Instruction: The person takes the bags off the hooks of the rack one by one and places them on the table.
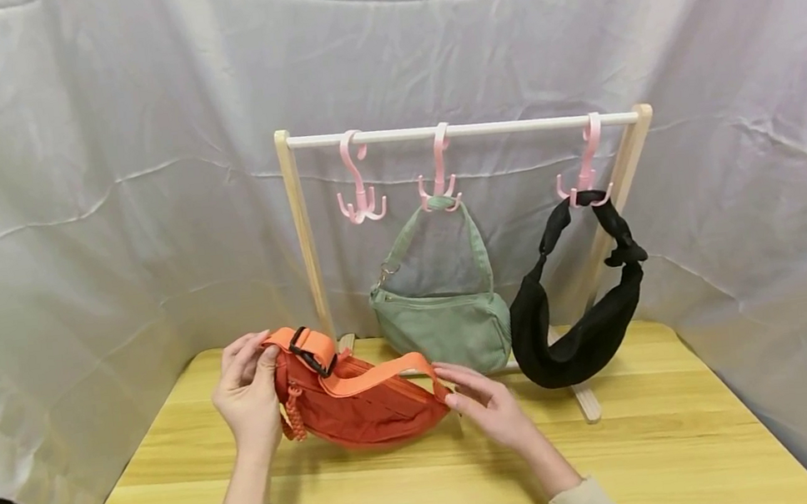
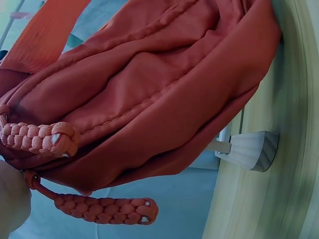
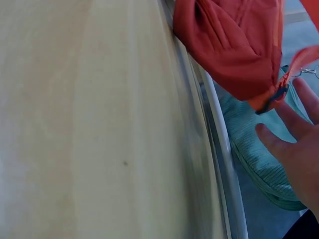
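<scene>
Pale curtain (image 1: pixel 129 109) backs the wooden tabletop (image 1: pixel 696 418). Left hand (image 1: pixel 250 393) pinches one end of a red bag (image 1: pixel 382 421), held above the tabletop's rear-left half; right hand (image 1: pixel 491 413), fingers extended, touches its other end. Step judged: arranging the strap (image 1: pixel 359 382); next move calls for opening its loop.

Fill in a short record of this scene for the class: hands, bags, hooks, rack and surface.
Handled item: red bag with an orange strap and black buckle
Left hand: grips one end of the red bag
Right hand: at its other end, fingers nearly straight
Rack: white rail, wooden posts
Left hook: pink, no bag on it
Middle hook: pink, holds a green bag
Right hook: pink, holds a black bag
Surface: wooden table
</scene>
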### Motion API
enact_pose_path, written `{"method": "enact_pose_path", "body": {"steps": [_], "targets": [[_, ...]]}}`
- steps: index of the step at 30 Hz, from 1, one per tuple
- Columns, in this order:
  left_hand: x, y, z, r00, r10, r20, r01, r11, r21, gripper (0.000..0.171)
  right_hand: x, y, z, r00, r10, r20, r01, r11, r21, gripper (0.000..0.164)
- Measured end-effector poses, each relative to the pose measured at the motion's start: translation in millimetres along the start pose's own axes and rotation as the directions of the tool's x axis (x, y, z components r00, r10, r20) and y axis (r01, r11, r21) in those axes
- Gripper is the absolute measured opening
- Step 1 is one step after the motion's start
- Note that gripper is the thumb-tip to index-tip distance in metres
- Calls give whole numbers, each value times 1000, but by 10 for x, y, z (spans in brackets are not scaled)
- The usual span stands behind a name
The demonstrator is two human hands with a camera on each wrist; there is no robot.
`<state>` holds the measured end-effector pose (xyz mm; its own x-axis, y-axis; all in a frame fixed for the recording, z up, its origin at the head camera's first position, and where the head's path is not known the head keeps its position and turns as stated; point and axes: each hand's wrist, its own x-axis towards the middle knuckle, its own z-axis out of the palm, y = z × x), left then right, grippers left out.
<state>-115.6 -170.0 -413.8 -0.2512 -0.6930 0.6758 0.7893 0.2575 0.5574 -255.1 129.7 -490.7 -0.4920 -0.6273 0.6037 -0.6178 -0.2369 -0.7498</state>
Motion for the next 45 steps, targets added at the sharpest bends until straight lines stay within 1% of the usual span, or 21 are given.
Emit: {"method": "enact_pose_path", "body": {"steps": [1, 2, 4, 9, 10, 13, 16, 20, 24, 27, 29, 32, 35, 39, 41, 45], "targets": [[-2, 1, 1, 1000, -2, -7, 2, 1000, 14, 19, -4, 0, 5, 1000, 9, 24, -9, 1000, -8, 43], [-4, 0, 4, 1000, -7, -14, 7, 1000, 10, 20, -7, 2, 10, 999, 17, 42, -16, 1000, -21, 46], [-7, 1, 11, 1000, -12, -27, 12, 1000, 24, 20, -9, 5, 21, 997, 31, 67, -29, 999, -28, 51], [-10, -3, 36, 997, -42, -62, 41, 999, -10, 23, -12, 18, 35, 997, 30, 74, -27, 999, -39, 59], [-9, -2, 41, 996, -51, -69, 48, 998, -33, 23, -12, 20, 37, 997, 29, 71, -26, 999, -37, 60], [-4, 4, 50, 993, -75, -89, 70, 995, -66, 24, -10, 33, 40, 998, 5, 66, -2, 999, -36, 61], [-1, 14, 50, 989, -104, -103, 94, 991, -99, 23, -1, 42, 43, 997, -46, 68, 48, 998, -41, 61], [10, 30, 36, 984, -133, -119, 117, 985, -129, 22, 9, 61, 43, 992, -114, 57, 119, 989, -85, 59], [25, 32, 10, 983, -133, -130, 122, 989, -89, 22, 23, 52, 43, 993, -116, 37, 118, 990, -78, 54], [35, 17, -20, 985, -115, -131, 120, 993, 24, 22, 38, 30, 33, 993, -119, 18, 120, 992, -42, 49], [46, 11, -41, 987, -100, -125, 113, 988, 101, 22, 43, 20, 17, 992, -128, 1, 128, 992, -17, 47], [60, 2, -79, 993, -74, -94, 90, 979, 183, 22, 54, -6, -11, 990, -140, -20, 141, 990, 14, 44], [65, -1, -121, 997, -66, -41, 72, 982, 177, 22, 57, -26, -40, 991, -131, -36, 133, 990, 43, 42], [75, -21, -166, 998, -67, 23, 64, 993, 101, 22, 51, -33, -70, 993, -104, -53, 107, 993, 56, 37], [82, -27, -176, 997, -62, 37, 58, 993, 98, 22, 54, -43, -83, 994, -96, -56, 99, 994, 42, 36], [93, -46, -190, 997, -52, 62, 45, 993, 108, 21, 82, -67, -112, 992, -109, -64, 109, 994, 11, 35]]}}
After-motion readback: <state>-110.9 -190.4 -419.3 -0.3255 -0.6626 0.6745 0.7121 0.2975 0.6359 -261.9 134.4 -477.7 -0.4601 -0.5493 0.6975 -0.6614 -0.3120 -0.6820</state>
